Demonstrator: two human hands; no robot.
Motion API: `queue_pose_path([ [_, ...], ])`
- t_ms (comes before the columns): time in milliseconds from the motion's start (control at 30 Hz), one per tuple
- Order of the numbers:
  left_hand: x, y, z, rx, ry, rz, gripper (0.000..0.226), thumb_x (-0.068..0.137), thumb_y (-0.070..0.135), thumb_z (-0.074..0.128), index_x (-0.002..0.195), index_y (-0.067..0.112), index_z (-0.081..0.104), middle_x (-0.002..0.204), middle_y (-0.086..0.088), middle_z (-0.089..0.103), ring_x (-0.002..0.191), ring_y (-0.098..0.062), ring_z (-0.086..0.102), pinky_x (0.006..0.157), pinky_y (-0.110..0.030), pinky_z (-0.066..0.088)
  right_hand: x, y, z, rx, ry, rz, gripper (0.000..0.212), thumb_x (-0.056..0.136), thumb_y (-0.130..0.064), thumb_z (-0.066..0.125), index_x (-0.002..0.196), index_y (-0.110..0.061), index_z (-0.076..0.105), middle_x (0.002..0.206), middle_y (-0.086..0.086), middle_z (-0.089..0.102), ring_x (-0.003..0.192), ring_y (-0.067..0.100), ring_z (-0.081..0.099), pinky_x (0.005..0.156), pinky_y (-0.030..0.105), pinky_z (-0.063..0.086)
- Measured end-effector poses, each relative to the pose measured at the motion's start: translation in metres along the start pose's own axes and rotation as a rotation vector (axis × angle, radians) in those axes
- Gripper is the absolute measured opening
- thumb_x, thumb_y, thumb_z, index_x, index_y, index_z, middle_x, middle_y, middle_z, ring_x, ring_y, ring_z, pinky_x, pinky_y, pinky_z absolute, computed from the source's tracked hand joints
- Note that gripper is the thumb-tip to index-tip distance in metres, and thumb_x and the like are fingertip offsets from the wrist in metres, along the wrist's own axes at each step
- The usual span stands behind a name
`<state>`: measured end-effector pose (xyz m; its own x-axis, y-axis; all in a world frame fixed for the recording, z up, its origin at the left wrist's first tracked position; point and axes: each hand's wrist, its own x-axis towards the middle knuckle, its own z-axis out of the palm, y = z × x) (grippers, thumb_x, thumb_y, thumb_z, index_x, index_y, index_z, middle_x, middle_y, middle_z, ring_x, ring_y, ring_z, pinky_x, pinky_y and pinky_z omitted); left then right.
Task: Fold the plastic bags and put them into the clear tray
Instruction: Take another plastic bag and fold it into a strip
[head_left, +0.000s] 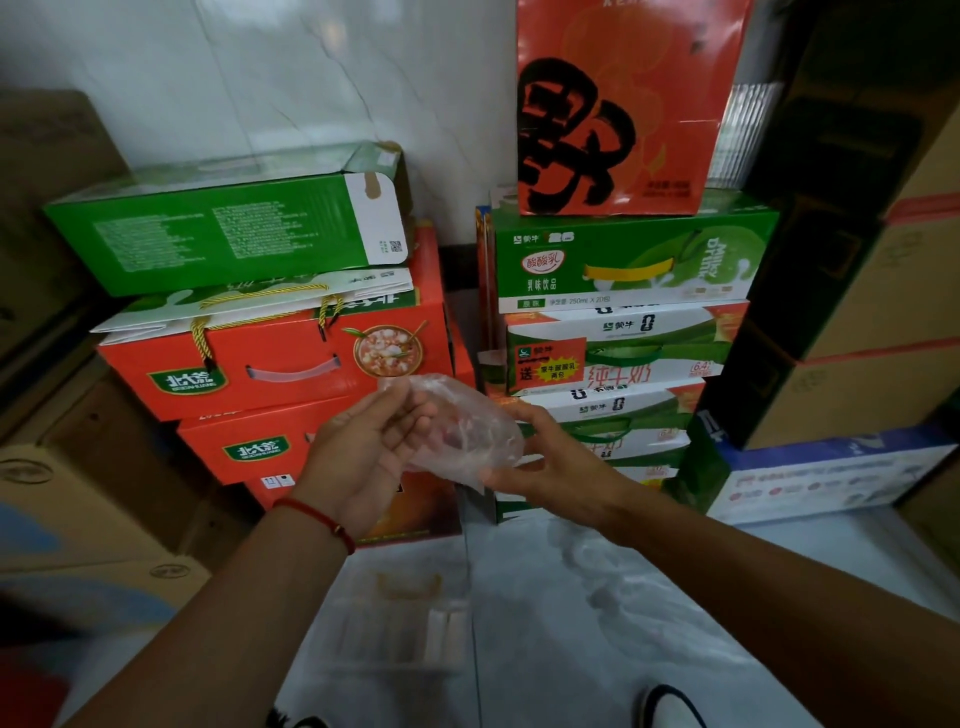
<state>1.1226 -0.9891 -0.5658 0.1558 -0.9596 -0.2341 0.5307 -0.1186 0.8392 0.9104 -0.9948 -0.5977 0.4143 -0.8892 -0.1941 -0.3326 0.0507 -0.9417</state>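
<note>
A thin clear plastic bag is held up in the air between both hands, crumpled and partly bunched. My left hand, with a red string on its wrist, holds the bag's left side with thumb and fingers curled onto it. From the right, my right hand pinches the bag's lower right edge. On the floor below my hands lies the clear tray, blurred, with a few pale folded pieces inside at its right end.
Stacked red and green gift boxes stand behind on the left, green and white milk cartons behind on the right. Brown cardboard boxes line the left side, dark and blue boxes the right. Pale floor lies in front.
</note>
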Motion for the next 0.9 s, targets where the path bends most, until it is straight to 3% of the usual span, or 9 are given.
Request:
queue_pose_path([
  [100, 0.000, 0.002, -0.002, 0.001, 0.028, 0.011, 0.013, 0.094, 0.018, 0.066, 0.093, 0.006, 0.069, 0.078, -0.005, 0.071, 0.073, -0.012, 0.070, 0.065, -0.020, 0.059, 0.014, 0.005, 0.002, -0.088, 0.174, -0.043, 0.042, 0.091, -0.013, 0.078, 0.125, -0.024, 0.056, 0.103, 0.000, 0.073, 0.095, 0.011, 0.072, 0.087, 0.035, 0.063],
  [233, 0.007, 0.011, -0.021, 0.099, 0.121, 0.108, 0.022, 0.086, 0.029, 0.072, 0.092, 0.008, 0.070, 0.078, -0.006, 0.069, 0.067, -0.012, 0.065, 0.065, -0.021, 0.059, 0.015, 0.003, -0.026, -0.117, 0.211, -0.021, 0.004, 0.097, -0.011, 0.069, 0.100, -0.014, 0.069, 0.093, 0.005, 0.073, 0.084, 0.012, 0.071, 0.075, 0.027, 0.061],
  [333, 0.011, 0.011, -0.032, 0.207, 0.159, 0.147, 0.015, 0.090, 0.023, 0.073, 0.095, 0.008, 0.073, 0.078, -0.004, 0.070, 0.067, -0.011, 0.064, 0.065, -0.023, 0.057, 0.013, 0.013, -0.044, -0.115, 0.212, -0.024, 0.010, 0.100, -0.015, 0.067, 0.091, -0.014, 0.072, 0.099, 0.011, 0.075, 0.097, 0.030, 0.071, 0.088, 0.044, 0.062],
  [400, 0.011, 0.009, -0.034, 0.259, 0.190, 0.165, 0.013, 0.088, 0.020, 0.075, 0.094, 0.008, 0.074, 0.074, -0.001, 0.072, 0.066, -0.009, 0.065, 0.067, -0.025, 0.056, 0.011, 0.017, -0.050, -0.061, 0.193, -0.022, 0.010, 0.103, -0.012, 0.062, 0.095, -0.010, 0.069, 0.101, 0.013, 0.074, 0.098, 0.031, 0.072, 0.087, 0.048, 0.063],
  [633, 0.010, 0.005, -0.030, 0.277, 0.147, 0.177, 0.014, 0.087, 0.020, 0.075, 0.087, 0.007, 0.071, 0.064, 0.000, 0.064, 0.058, -0.009, 0.059, 0.057, -0.021, 0.053, 0.002, 0.014, -0.064, -0.026, 0.235, -0.068, 0.011, 0.108, -0.012, 0.052, 0.111, -0.011, 0.063, 0.098, 0.018, 0.070, 0.073, 0.025, 0.068, 0.071, 0.042, 0.065],
  [800, 0.012, 0.011, -0.037, 0.190, 0.100, 0.111, 0.023, 0.082, 0.033, 0.071, 0.083, 0.010, 0.068, 0.065, 0.001, 0.062, 0.061, -0.010, 0.058, 0.057, -0.020, 0.052, -0.010, 0.000, -0.082, 0.120, 0.153, -0.150, 0.015, 0.100, -0.010, 0.066, 0.114, -0.009, 0.071, 0.095, 0.019, 0.067, 0.074, 0.026, 0.065, 0.079, 0.042, 0.060],
  [900, 0.014, 0.015, -0.042, 0.117, 0.033, 0.076, 0.027, 0.086, 0.034, 0.068, 0.092, 0.007, 0.068, 0.071, -0.002, 0.062, 0.064, -0.011, 0.060, 0.059, -0.020, 0.054, -0.017, -0.001, -0.086, -0.002, 0.083, -0.199, 0.017, 0.093, -0.008, 0.074, 0.110, -0.010, 0.073, 0.089, 0.014, 0.070, 0.079, 0.025, 0.070, 0.081, 0.037, 0.062],
])
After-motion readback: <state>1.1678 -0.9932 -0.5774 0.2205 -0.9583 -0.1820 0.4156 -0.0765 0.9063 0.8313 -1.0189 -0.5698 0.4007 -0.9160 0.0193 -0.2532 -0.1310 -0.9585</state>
